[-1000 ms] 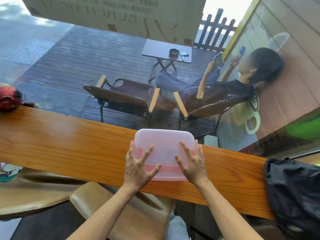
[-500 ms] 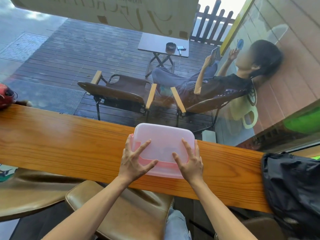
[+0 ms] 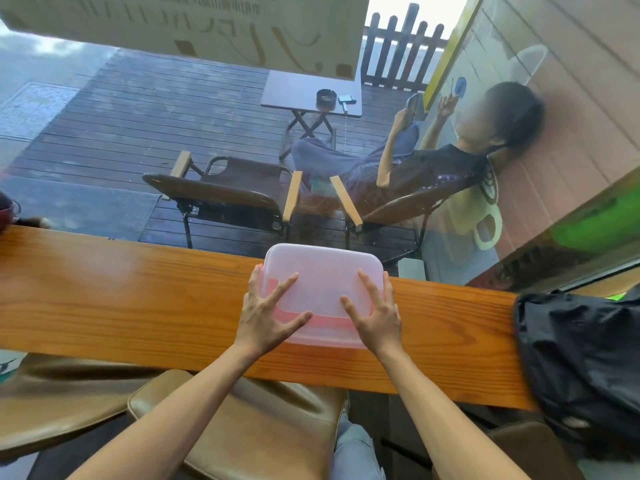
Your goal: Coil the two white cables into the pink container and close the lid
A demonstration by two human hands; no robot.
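Observation:
The pink container (image 3: 325, 322) stands on the wooden counter (image 3: 121, 299), covered by its translucent pinkish lid (image 3: 322, 275). My left hand (image 3: 265, 315) lies flat on the lid's near left part, fingers spread, with some wrapped over the left edge. On the near right part rests my right hand (image 3: 375, 315), also flat with spread fingers. Faint shapes show through the lid; the white cables cannot be made out.
A black bag (image 3: 581, 362) lies on the counter's right end. A window pane runs right behind the counter; outside are folding chairs and a seated person. Brown padded stools (image 3: 242, 431) stand below the counter's near edge. A red object (image 3: 7, 209) sits far left.
Both hands have stayed pressed flat on the lid, shifting only slightly. The view has tilted a little, so the container sits somewhat higher in the frame.

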